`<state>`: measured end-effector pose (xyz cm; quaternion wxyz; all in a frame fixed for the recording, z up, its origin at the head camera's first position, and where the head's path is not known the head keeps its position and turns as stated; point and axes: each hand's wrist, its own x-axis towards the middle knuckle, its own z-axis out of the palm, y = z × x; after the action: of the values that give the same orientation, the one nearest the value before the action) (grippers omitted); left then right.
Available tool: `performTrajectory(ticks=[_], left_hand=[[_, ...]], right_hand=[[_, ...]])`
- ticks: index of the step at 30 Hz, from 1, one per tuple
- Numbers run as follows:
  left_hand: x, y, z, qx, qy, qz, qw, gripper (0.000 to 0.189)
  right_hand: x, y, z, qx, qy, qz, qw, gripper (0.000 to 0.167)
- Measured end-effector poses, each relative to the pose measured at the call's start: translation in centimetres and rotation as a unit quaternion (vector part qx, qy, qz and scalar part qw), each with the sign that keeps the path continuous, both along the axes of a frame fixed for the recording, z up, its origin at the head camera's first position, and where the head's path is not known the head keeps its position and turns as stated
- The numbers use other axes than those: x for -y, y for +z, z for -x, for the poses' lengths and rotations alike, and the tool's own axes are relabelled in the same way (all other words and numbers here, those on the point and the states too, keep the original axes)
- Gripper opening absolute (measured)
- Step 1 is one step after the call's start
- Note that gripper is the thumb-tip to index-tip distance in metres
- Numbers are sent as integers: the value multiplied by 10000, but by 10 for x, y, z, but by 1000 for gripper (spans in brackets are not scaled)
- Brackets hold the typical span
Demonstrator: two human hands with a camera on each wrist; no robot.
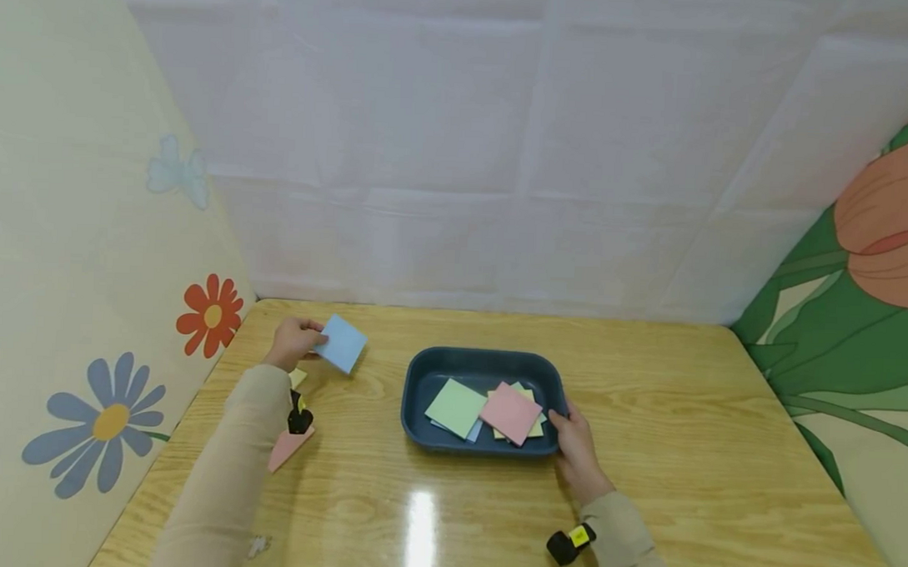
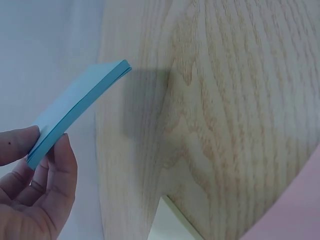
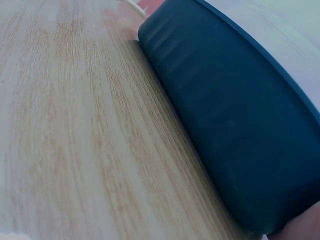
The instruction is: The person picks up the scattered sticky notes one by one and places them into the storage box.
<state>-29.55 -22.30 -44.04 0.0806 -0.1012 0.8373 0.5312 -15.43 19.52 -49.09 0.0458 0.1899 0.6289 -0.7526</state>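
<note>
My left hand [image 1: 292,343] pinches a light blue sticky-note pad [image 1: 343,344] by one corner, thumb on top, above the table's back left. In the left wrist view the pad [image 2: 80,105] tilts in the air, its stacked edge showing. At the right end of a dark blue oblong tub [image 1: 481,359], my right hand [image 1: 581,455] grips the wall with the thumb at the rim. Inside the tub lie a green pad [image 1: 455,407] partly over a blue one, and a pink pad [image 1: 511,412] over yellow and green ones.
Beneath the left forearm, a yellow pad [image 1: 297,378] and a pink pad [image 1: 290,449] lie on the wooden table [image 1: 690,408], both partly hidden. A small pale scrap [image 1: 259,546] lies near the front left. White cloth [image 1: 459,150] hangs behind the table.
</note>
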Motion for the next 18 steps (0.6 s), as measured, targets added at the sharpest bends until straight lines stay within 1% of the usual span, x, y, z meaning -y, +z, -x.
performTrajectory(ticks=[6,12,18], left_hand=[[2,4,-2,-4,-102,-168,9998,27],[0,9,-7,-130,-278,-224,9993,27],[0,14,-10,-222,-380,-285,9986,28]], right_hand=[[0,1,0,83,-28,-25,10000,53],[1,0,0,108,-30,-44,9999,53],[0,1,1,107,-42,-40,9999,53]])
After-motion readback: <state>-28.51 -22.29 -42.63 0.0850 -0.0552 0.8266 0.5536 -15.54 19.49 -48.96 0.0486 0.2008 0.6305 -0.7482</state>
